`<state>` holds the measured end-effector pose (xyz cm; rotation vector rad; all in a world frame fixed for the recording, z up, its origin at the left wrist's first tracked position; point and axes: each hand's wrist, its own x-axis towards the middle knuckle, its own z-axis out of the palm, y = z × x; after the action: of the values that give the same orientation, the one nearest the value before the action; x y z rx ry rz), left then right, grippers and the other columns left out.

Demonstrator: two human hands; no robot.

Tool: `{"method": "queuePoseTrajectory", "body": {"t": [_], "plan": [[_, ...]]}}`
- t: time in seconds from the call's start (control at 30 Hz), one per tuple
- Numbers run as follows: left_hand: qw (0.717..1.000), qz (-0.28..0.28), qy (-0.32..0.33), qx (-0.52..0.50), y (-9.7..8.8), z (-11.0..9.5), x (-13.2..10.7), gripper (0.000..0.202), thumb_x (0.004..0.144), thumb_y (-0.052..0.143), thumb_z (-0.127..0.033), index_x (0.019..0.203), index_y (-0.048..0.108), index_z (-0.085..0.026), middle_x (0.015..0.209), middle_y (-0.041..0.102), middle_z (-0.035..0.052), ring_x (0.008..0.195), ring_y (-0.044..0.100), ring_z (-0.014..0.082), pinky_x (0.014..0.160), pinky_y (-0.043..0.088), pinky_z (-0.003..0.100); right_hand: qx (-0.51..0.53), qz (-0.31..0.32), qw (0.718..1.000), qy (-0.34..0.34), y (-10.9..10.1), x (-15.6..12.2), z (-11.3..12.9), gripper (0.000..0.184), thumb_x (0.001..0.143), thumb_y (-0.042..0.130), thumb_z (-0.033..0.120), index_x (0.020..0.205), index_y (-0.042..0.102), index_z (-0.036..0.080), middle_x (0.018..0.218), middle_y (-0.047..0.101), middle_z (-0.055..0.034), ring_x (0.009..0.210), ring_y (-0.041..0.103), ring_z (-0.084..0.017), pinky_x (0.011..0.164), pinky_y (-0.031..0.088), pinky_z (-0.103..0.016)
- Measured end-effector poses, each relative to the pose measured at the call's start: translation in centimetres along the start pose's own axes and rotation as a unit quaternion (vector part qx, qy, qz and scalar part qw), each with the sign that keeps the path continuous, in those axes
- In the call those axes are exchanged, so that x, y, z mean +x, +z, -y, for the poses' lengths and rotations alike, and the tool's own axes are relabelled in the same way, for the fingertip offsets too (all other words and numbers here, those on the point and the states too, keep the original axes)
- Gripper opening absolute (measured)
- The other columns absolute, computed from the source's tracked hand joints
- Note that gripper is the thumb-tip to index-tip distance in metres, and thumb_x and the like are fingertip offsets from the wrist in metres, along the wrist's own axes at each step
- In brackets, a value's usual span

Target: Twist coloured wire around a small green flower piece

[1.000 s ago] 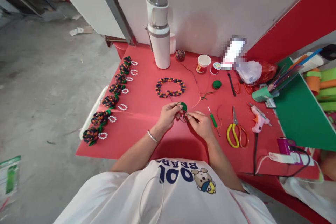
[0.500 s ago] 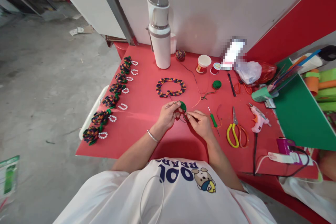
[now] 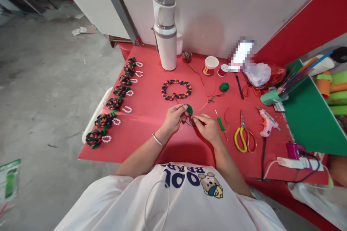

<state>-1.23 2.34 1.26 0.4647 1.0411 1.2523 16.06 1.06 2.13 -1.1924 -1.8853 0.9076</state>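
Observation:
My left hand (image 3: 173, 118) is closed around a small green round piece (image 3: 189, 109), held just above the red table (image 3: 151, 122). My right hand (image 3: 207, 127) meets it from the right, its fingers pinched on a thin dark thread or wire at the piece. A braided multicoloured ring (image 3: 176, 89) lies just beyond both hands. A green-handled tool (image 3: 220, 122) rests right of my right hand.
Several dark fabric flowers with pearl loops (image 3: 114, 101) line the left edge. A white flask (image 3: 166, 32), a yarn ball (image 3: 186, 56), a paper cup (image 3: 210, 65) and a green ball (image 3: 223, 86) stand at the back. Yellow scissors (image 3: 244, 135) and a glue gun (image 3: 266, 122) lie to the right.
Both hands stay together at the green piece, with only small finger movements. The view has shifted very slightly.

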Motion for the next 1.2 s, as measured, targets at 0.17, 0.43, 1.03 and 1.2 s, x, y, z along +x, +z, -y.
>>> {"method": "queuePoseTrajectory", "body": {"t": [0.17, 0.43, 1.03, 1.2], "plan": [[1.000, -0.004, 0.010, 0.019, 0.04, 0.10, 0.01, 0.043, 0.063, 0.088, -0.049, 0.074, 0.066, -0.014, 0.056, 0.062, -0.0007, 0.038, 0.049, 0.0082, 0.035, 0.033, 0.022, 0.002, 0.003, 1.000, 0.003, -0.17, -0.01, -0.07, 0.023, 0.097, 0.061, 0.025, 0.104, 0.083, 0.022, 0.091, 0.079, -0.0071, 0.083, 0.074, -0.020, 0.076, 0.058, -0.030], [1.000, -0.006, 0.015, 0.022, 0.08, 0.05, 0.01, 0.038, 0.065, 0.086, -0.046, 0.073, 0.066, -0.015, 0.057, 0.062, -0.0002, 0.039, 0.049, 0.0084, 0.035, 0.034, 0.022, -0.004, 0.010, 1.000, -0.002, -0.41, 0.00, 0.11, 0.024, 0.097, 0.060, 0.024, 0.105, 0.083, 0.023, 0.090, 0.079, -0.0067, 0.082, 0.074, -0.019, 0.076, 0.059, -0.030], [0.999, 0.016, 0.008, 0.028, 0.13, 0.15, -0.13, 0.043, 0.063, 0.088, -0.048, 0.079, 0.067, -0.015, 0.057, 0.063, -0.0010, 0.039, 0.050, 0.0084, 0.035, 0.035, 0.021, -0.013, 0.014, 1.000, 0.000, -0.63, 0.08, -0.36, 0.024, 0.099, 0.060, 0.027, 0.105, 0.083, 0.023, 0.089, 0.077, -0.0063, 0.082, 0.073, -0.019, 0.076, 0.058, -0.030], [0.999, 0.028, 0.011, 0.040, -0.02, 0.27, -0.05, 0.039, 0.065, 0.088, -0.045, 0.076, 0.066, -0.015, 0.057, 0.063, -0.0007, 0.038, 0.049, 0.0080, 0.035, 0.035, 0.021, -0.017, 0.014, 1.000, -0.003, -0.61, 0.07, -0.33, 0.024, 0.099, 0.060, 0.026, 0.103, 0.083, 0.023, 0.087, 0.076, -0.0062, 0.081, 0.072, -0.020, 0.075, 0.057, -0.030]]}}
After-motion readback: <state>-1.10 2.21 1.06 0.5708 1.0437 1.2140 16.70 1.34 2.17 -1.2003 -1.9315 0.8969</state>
